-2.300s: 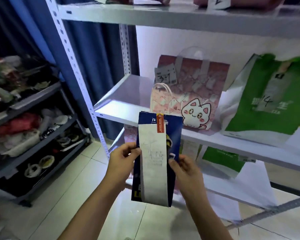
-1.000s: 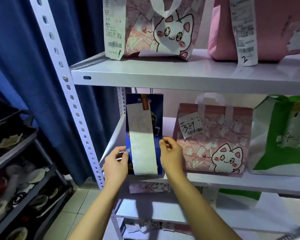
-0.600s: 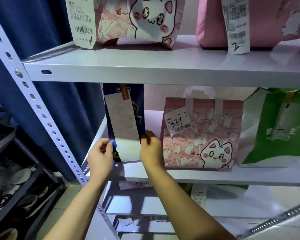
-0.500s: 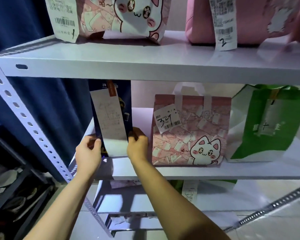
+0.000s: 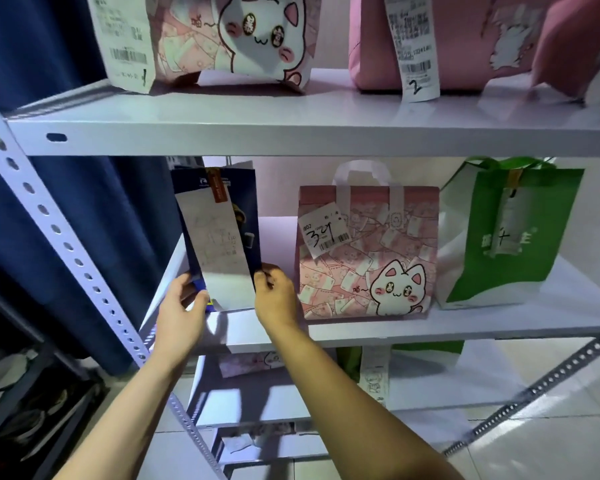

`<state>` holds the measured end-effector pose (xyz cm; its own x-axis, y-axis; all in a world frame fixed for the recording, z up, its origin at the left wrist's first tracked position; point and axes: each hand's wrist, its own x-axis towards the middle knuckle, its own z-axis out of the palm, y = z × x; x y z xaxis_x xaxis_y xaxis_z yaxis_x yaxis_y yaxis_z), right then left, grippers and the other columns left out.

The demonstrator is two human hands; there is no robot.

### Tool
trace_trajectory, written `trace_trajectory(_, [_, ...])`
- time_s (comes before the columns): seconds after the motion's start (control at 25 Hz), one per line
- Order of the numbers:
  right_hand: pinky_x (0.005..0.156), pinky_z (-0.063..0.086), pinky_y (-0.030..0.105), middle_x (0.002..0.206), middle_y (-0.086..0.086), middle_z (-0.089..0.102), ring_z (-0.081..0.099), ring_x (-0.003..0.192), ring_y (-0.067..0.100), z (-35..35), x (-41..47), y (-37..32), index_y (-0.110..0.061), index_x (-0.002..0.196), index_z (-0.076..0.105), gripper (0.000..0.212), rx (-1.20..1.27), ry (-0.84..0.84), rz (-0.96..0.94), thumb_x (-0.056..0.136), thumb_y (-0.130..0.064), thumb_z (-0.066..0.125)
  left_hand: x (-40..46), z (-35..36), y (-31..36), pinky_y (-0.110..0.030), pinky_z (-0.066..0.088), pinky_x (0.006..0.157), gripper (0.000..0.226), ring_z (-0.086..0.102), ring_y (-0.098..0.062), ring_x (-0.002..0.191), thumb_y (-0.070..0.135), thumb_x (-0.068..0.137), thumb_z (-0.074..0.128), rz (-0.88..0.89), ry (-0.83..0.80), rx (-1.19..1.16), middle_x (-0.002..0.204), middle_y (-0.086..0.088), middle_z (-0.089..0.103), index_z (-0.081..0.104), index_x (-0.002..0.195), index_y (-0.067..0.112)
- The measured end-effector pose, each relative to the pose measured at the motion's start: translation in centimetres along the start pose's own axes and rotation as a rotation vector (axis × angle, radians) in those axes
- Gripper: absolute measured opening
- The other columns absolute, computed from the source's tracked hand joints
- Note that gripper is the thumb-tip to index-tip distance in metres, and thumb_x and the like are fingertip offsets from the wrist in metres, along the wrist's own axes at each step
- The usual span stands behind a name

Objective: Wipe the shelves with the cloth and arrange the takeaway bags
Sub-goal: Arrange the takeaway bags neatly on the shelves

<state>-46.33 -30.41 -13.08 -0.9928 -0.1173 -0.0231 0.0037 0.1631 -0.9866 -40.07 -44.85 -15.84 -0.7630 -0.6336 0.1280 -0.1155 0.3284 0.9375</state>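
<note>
We cannot read the faint print on the blue bag's receipt (image 5: 222, 251); the top edge crops both upper bags (image 5: 243, 39).

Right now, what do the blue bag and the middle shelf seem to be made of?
Blue bag: probably stiff printed paper; flat panels, sharp edges, a receipt stuck on front. Middle shelf: likely painted sheet metal, pale and semi-glossy; it faintly reflects the bags and joins a perforated steel upright.
</note>
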Motion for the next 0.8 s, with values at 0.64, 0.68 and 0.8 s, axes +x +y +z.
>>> trace_trajectory(0.64, [0.076, 0.052, 0.009, 0.105, -0.015, 0.071, 0.067, 0.090, -0.007, -8.1, -5.8, 1.0, -0.026, 0.116, 0.071, 0.024, 0.137, 0.185, -0.136, 0.099, -0.011, 0.060, -7.0, 2.1, 4.8, -0.003, 0.046, 0.066, 0.033, 0.063, -0.015, 0.107, 0.004, 0.097, 0.051, 0.163, -0.179, -0.110, 0.118, 0.001, 0.068, 0.063, 0.123, 0.018])
trace_trajectory(0.68, [0.077, 0.052, 0.009, 0.105, -0.015, 0.071, 0.066, 0.090, -0.009, -9.3, -6.0, 1.3, -0.026, 0.115, 0.071, 0.023, 0.141, 0.216, -0.125, 0.099, -0.012, 0.061, -7.5, 3.1, 5.1, -0.003, 0.046, 0.062, 0.032, 0.063, -0.016, 0.106, 0.003, 0.097, 0.051, 0.162, -0.212, -0.124, 0.118, 0.001, 0.068, 0.063, 0.124, 0.017])
trace_trajectory(0.8, [0.088, 0.053, 0.015, 0.107, -0.013, 0.073, 0.067, 0.098, -0.003, -12.9, -6.4, 2.0, -0.023, 0.113, 0.072, 0.022, 0.153, 0.294, -0.110, 0.099, -0.011, 0.061, -8.6, 5.7, 5.8, 0.000, 0.044, 0.062, 0.030, 0.061, -0.004, 0.103, 0.005, 0.099, 0.052, 0.176, -0.279, -0.114, 0.120, 0.002, 0.066, 0.062, 0.125, 0.015])
